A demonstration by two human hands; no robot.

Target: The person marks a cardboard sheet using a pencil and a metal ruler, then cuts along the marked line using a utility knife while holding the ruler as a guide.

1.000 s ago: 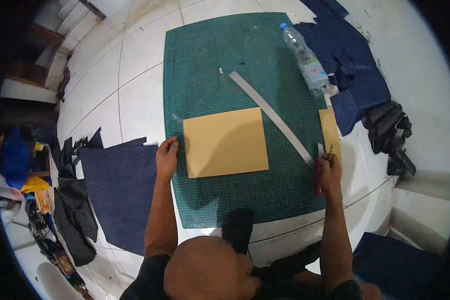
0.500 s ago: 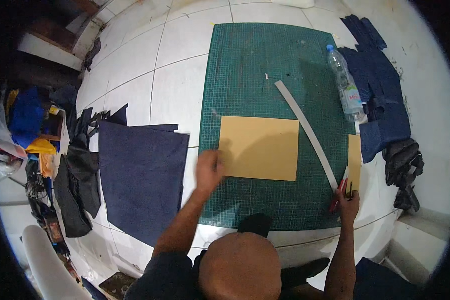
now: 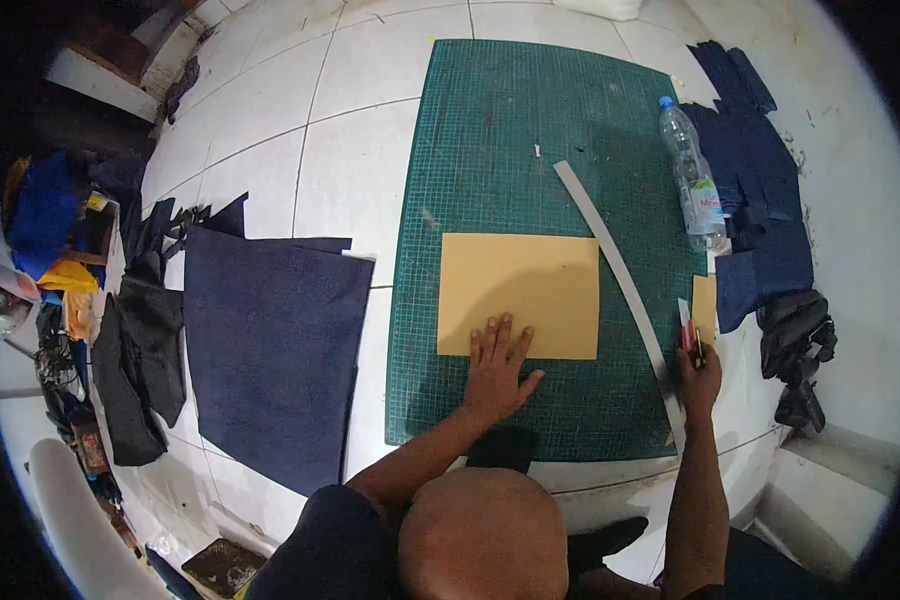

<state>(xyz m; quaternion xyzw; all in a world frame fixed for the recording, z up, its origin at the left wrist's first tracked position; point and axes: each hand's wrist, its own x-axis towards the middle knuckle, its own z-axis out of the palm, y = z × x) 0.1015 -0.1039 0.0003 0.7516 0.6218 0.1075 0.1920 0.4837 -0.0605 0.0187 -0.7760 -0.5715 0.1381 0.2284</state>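
I see the left hand [image 3: 497,375] splayed, empty, across the six-o'clock edge of the tan sheet [image 3: 520,280] — likely light, stiff, best edge-gripped — and the right hand [image 3: 701,382] curled round a red tool [image 3: 687,335].

Our left hand [image 3: 498,372] lies palm down, fingers [image 3: 503,337] spread; our right hand [image 3: 701,382] grips, forearm [image 3: 695,490] extended forward.

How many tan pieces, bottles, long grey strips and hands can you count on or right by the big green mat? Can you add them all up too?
Tan pieces: 2 (big sheet, narrow piece)
Bottles: 1 (clear bottle)
Long grey strips: 1 (grey strip)
Hands: 2 (left hand, right hand)
Total: 6
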